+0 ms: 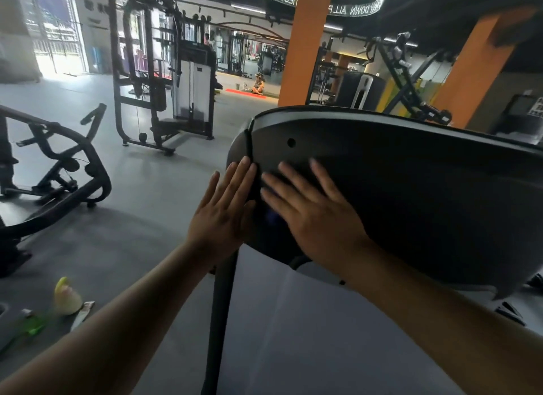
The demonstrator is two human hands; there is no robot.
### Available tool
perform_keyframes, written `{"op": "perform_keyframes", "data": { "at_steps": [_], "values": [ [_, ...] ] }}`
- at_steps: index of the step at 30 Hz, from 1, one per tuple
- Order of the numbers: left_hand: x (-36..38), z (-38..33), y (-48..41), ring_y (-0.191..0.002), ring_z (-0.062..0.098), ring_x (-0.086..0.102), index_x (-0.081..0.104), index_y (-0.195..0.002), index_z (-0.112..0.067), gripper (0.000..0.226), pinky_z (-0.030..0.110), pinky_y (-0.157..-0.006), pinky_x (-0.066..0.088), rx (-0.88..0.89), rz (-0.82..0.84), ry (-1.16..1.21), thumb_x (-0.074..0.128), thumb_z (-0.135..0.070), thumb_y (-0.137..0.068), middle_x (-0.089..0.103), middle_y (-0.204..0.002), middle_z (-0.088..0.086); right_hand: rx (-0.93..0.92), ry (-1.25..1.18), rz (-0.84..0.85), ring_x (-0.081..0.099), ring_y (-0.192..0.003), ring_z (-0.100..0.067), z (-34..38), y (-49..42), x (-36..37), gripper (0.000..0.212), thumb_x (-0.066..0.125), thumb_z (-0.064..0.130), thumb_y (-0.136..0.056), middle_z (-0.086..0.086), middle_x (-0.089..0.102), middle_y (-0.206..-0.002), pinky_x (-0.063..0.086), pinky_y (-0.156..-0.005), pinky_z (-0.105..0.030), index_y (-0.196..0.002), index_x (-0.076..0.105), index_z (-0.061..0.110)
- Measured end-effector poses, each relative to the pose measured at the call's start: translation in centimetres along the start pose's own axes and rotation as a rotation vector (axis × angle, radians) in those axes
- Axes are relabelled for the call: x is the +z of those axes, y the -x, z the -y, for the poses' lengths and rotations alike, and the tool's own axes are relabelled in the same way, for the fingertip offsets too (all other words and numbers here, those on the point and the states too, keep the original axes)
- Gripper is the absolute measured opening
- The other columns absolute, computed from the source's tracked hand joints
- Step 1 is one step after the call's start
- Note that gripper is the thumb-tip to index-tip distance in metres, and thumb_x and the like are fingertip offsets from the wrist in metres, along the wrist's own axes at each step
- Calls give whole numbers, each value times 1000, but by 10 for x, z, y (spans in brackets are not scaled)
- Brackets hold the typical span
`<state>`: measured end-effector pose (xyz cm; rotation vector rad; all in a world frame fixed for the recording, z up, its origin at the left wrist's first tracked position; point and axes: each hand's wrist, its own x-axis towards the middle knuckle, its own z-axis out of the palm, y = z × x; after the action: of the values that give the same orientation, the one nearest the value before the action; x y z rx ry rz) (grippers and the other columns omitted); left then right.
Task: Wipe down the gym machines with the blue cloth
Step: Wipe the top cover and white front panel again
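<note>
Housing (411,194) of the near gym machine, dark and curved, filled the right of the view and ran off the right edge, part of its lower rim hidden behind the right forearm (440,321), with open grey floor (164,194) to its left reaching out to a cable station (176,80). Right hand (314,218) lay on the housing's left end with fingers straight and spread, blurred, and left hand (223,212) lay flat just beside it at the left rim, fingers straight and close together. Blue cloth (272,218) showed only as a small smear, seemingly pressed under the right palm.
</note>
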<state>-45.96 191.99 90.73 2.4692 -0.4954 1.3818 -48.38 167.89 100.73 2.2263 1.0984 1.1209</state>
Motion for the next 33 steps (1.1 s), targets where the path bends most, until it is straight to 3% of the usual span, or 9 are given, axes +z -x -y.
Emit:
{"op": "perform_keyframes", "data": {
  "at_steps": [3, 8, 14, 17, 20, 24, 26, 29, 33],
  "values": [
    [-1, 8, -1, -169, 30, 15, 20, -173, -7, 62, 59, -135, 22, -13, -9, 13, 38, -30, -118, 16, -182, 12, 189, -11, -66, 2, -168, -31, 4, -9, -6, 60, 37, 26, -116, -4, 9, -182, -1, -134, -62, -173, 21, 18],
    [1, 21, 3, -169, 34, 14, 16, -173, -5, 74, 60, -135, 21, 46, 24, 54, 56, -19, -112, 10, -183, 14, -90, 24, 116, 1, -168, -31, 40, -9, 17, 62, 26, 27, -115, -10, 9, -182, 1, -134, -58, -173, 16, 12],
    [7, 33, 14, -169, 30, 16, 21, -172, -3, 63, 59, -134, 23, -12, 40, 52, 40, -25, -117, 14, -182, 15, 166, -38, -43, 8, -168, -31, 38, -52, 2, 57, 24, 29, -118, -9, 17, -181, 0, -134, -60, -172, 24, 13],
    [7, 39, 23, -168, 33, 17, 17, -173, -6, 68, 61, -133, 26, 56, 52, 5, 44, -28, -115, 11, -182, 17, 19, 27, 62, 3, -168, -33, 60, -37, 18, 60, 18, 27, -116, -14, 7, -181, 0, -134, -60, -172, 17, 7],
    [11, 41, 41, -169, 29, 14, 12, -174, -9, 66, 60, -132, 27, 5, 112, 1, 34, -35, -118, 8, -183, 14, -37, 7, 76, 9, -168, -31, 50, -44, 14, 58, 28, 28, -115, -11, 17, -180, 4, -134, -58, -170, 29, 11],
    [19, 31, 49, -169, 27, 17, 16, -172, -1, 67, 53, -136, 23, -65, 75, 47, 39, -33, -118, 15, -182, 15, 161, -59, -49, 19, -166, -31, 25, -82, -13, 50, 40, 22, -110, -10, 28, -177, 7, -134, -57, -159, 45, 15],
    [18, 28, 48, -169, 27, 16, 16, -172, -1, 68, 52, -136, 22, -65, 63, 65, 45, -30, -117, 15, -182, 15, 116, -39, -47, 19, -166, -34, 31, -83, -14, 46, 26, 22, -116, -11, 28, -177, 6, -134, -58, -152, 53, 13],
    [17, 31, 49, -169, 28, 17, 19, -172, -2, 67, 56, -134, 26, -32, 53, 33, 45, -28, -117, 15, -182, 15, -44, -29, 31, 24, -165, -34, 50, -65, 5, 65, 5, 26, -117, -11, 34, -175, 12, -134, -56, -150, 57, 9],
    [22, 31, 52, -169, 29, 17, 21, -171, 0, 63, 59, -133, 27, -51, 55, 43, 40, -29, -118, 16, -181, 17, -17, -42, 9, 25, -164, -34, 37, -76, -2, 47, 29, 24, -115, -11, 38, -173, 11, -134, -59, -146, 62, 15]
  ]
}}
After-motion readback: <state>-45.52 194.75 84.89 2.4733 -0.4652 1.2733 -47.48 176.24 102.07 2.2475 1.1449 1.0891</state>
